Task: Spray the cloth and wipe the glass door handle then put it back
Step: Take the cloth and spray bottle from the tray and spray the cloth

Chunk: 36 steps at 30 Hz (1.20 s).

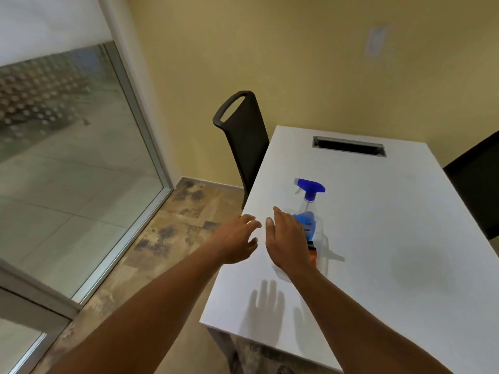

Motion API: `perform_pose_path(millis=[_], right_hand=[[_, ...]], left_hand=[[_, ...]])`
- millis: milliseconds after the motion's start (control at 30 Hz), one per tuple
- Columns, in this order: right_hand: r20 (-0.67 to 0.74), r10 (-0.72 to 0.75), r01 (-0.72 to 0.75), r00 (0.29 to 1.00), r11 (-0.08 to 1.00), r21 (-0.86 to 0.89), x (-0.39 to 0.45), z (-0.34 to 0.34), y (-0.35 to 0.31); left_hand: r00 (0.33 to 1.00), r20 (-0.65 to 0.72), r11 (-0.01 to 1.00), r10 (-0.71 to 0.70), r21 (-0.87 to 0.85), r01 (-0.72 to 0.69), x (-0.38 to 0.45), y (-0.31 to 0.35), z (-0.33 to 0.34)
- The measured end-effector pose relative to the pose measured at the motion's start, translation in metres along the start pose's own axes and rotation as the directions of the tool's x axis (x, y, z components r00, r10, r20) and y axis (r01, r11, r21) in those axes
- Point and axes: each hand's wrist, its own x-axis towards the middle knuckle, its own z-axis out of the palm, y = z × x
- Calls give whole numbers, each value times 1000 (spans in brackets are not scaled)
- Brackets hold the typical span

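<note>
The spray bottle [307, 211] stands upright on the white bench [378, 252], a clear body with blue liquid low in it and a blue trigger head whose nozzle points left. Just in front of its base an orange thing [313, 256] shows, with a dark patch at its top; most of it is hidden behind the right wrist, so I cannot tell whether it is the cloth.

The right hand [286, 238] hovers above the bench just left of the bottle, covering part of the bottle's lower left side; whether it touches the bottle cannot be told. Its grip is slack, fingers straight and close together, holding nothing. The left hand [237, 240] hangs over the bench's left edge, near the right hand but apart from it, fingers spread and lightly bent, its grip likewise empty. Shadows of the hands fall on the bench nearer the camera.

Farther back the bench has a rectangular slot [348, 146] in its top. A dark chair [243, 136] stands at the bench's left side against the yellow wall, and another dark chair [478, 184] at its right. A glass panel [67, 157] in a metal frame fills the left.
</note>
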Motion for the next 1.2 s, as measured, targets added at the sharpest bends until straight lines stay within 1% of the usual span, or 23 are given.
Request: perform_pose_path(millis=[67, 100, 133, 167, 200, 233, 267, 333, 367, 400, 500, 600, 767, 833, 933, 1000, 1067, 1200], right_hand=[[117, 142, -144, 983, 989, 13, 10, -9, 11], [148, 197, -194, 969, 980, -35, 15, -10, 21], [166, 223, -217, 961, 975, -56, 21, -6, 36], [179, 221, -222, 959, 975, -12, 27, 0, 51], [189, 156, -153, 969, 988, -35, 32, 6, 64], [209, 125, -117, 970, 992, -49, 36, 10, 74], [233, 132, -120, 963, 991, -64, 40, 12, 82], [263, 211, -185, 941, 975, -121, 45, 19, 99], [277, 238, -212, 931, 970, -122, 48, 24, 106], [303, 242, -211, 922, 969, -132, 50, 28, 113], [378, 233, -184, 896, 970, -160, 55, 34, 126], [454, 202, -96, 868, 965, -244, 63, 42, 133], [502, 266, -100, 823, 938, -332, 74, 59, 133], [524, 275, -64, 806, 921, -385, 75, 64, 135], [517, 259, 25, 816, 877, -479, 76, 69, 137], [505, 262, 31, 823, 866, -500, 75, 73, 138], [498, 273, 19, 823, 864, -504, 74, 74, 139], [493, 301, -9, 816, 861, -509, 70, 68, 143]], left_hand=[[999, 47, 1000, -11, -16, 12, 13, 6, 8], [997, 74, 999, -17, -29, 19, 19, 9, 12], [995, 100, 999, -23, -45, 28, 25, 12, 16], [992, 123, 997, -31, -62, 39, 30, 15, 20], [990, 138, 996, -38, -78, 49, 34, 18, 24], [989, 142, 994, -43, -94, 56, 38, 21, 28], [989, 137, 992, -46, -111, 62, 41, 25, 31], [990, 130, 985, -55, -153, 75, 48, 31, 37], [990, 131, 982, -59, -172, 81, 51, 33, 39], [989, 135, 979, -62, -187, 87, 54, 35, 42], [984, 159, 968, -79, -225, 115, 64, 35, 49], [980, 173, 960, -98, -242, 139, 70, 29, 55], [964, 256, 962, -70, -240, 133, 79, 15, 69], [959, 280, 961, -54, -246, 126, 83, 12, 74], [953, 303, 959, -26, -261, 109, 88, 11, 80], [949, 316, 959, -8, -267, 97, 89, 12, 83], [950, 311, 959, 0, -268, 88, 91, 11, 84], [973, 229, 957, -20, -277, 85, 93, 12, 86]])
